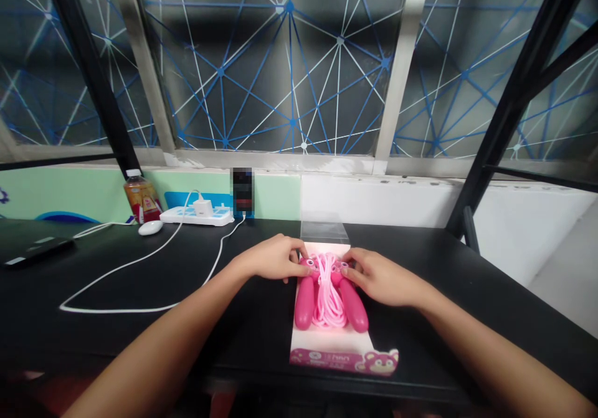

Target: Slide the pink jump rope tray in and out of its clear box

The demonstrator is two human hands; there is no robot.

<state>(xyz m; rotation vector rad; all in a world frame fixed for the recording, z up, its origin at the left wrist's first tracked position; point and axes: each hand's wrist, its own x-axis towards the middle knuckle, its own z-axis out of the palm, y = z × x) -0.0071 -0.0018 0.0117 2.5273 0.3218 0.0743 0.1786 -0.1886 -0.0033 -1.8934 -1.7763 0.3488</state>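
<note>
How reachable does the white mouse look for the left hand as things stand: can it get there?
Probably yes, if the left hand came off the pink handle: between hand and white mouse, only low-lying white cable seems to cross the black table.

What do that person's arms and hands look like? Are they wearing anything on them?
The bare left hand and bare right hand are human hands with slim fingers and no gloves. The long, tapering left forearm and right forearm are bare too: no sleeves, watch, bracelet, cables or markings show.
</note>
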